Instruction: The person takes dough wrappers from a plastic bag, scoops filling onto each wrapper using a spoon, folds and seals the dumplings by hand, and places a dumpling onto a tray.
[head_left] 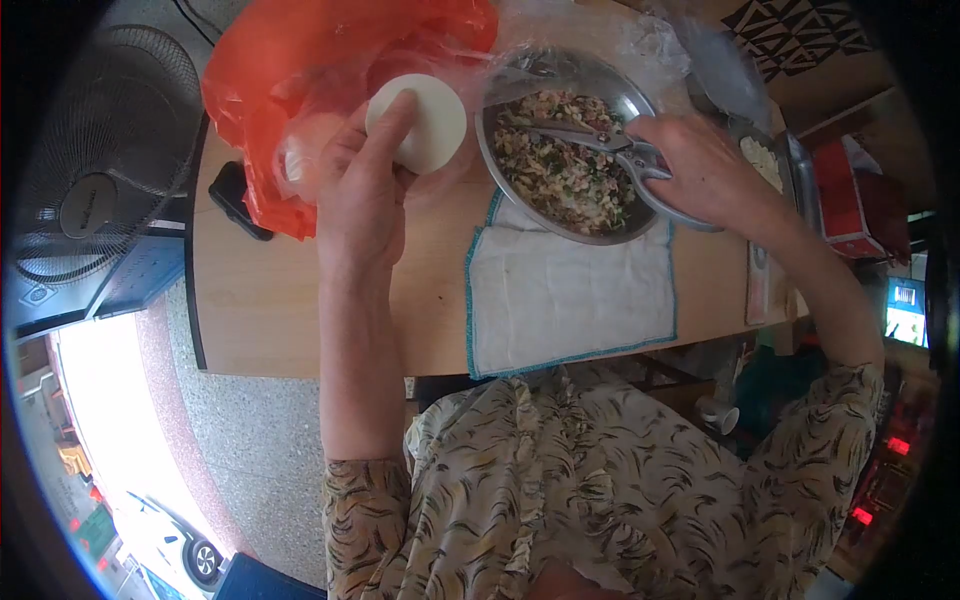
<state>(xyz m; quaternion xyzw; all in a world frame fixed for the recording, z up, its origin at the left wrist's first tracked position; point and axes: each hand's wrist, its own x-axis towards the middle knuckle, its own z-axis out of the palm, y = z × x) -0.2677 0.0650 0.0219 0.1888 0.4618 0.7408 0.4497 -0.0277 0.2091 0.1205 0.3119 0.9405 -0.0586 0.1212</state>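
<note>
Between the thumb and fingers of my left hand (370, 180) is a round white wrapper (437, 122), held flat near a clear plastic bag. My right hand (695, 165) grips the handles of grey scissors (640, 165), whose blades lie over the chopped filling. That filling (570, 185), with green, pink and pale bits, sits in a metal bowl (487, 150). Under the bowl's near side lies a white cloth (570, 295) with a teal edge. A red-orange plastic bag (250, 75) is behind and left of my left hand.
A black phone (238, 202) lies at the table's left, near a fan (95, 170). The wooden table's (265, 310) front edge runs close to my body. On the right are a red box (850, 200) and a tray of pale pieces (762, 163).
</note>
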